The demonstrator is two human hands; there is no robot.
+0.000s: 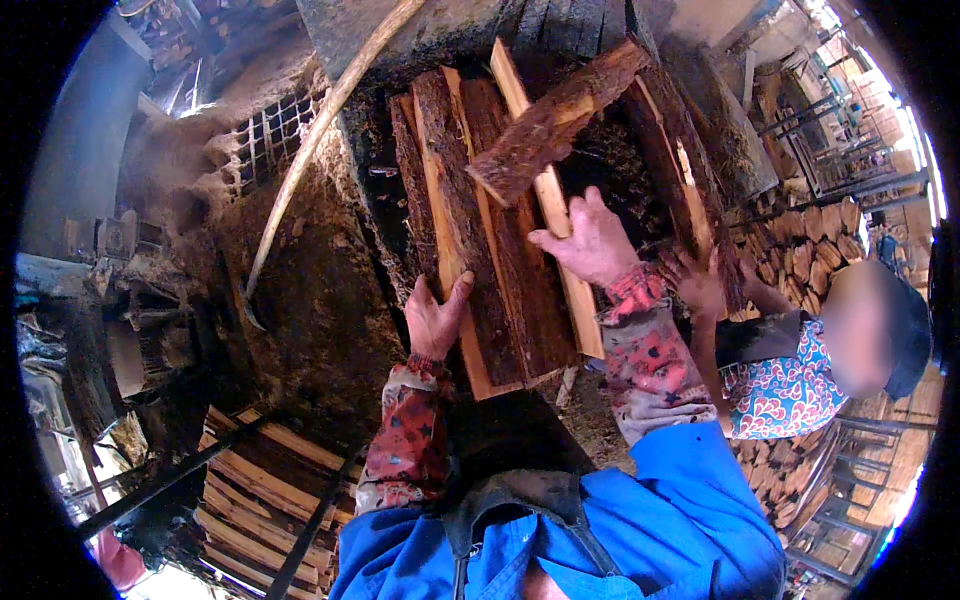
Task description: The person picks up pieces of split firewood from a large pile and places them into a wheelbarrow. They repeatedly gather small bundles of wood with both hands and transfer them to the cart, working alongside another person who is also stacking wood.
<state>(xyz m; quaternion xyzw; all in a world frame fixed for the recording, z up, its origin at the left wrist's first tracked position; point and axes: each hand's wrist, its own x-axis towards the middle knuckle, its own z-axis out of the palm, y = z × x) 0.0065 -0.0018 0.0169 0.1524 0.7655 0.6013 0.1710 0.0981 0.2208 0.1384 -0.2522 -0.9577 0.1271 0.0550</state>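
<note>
Several long wooden slabs with bark edges lie side by side in front of me. My left hand [437,318] grips the near left part of a bark-edged slab [440,170], thumb on top and fingers at its left side. My right hand [596,240] has its fingers spread and rests at a narrow pale slat [572,285], seemingly touching it. A shorter bark-covered piece [555,125] lies slantwise across the far part of that slat. To the right, a co-worker's hands [695,285] touch another bark-edged slab [680,170].
The co-worker [780,385], in a patterned garment, stands close at my right. Stacked split wood [810,245] is behind them. A long curved wooden pole with a hooked end [310,140] stands at left. Below left, more slabs [265,490] lie by dark metal bars [315,515].
</note>
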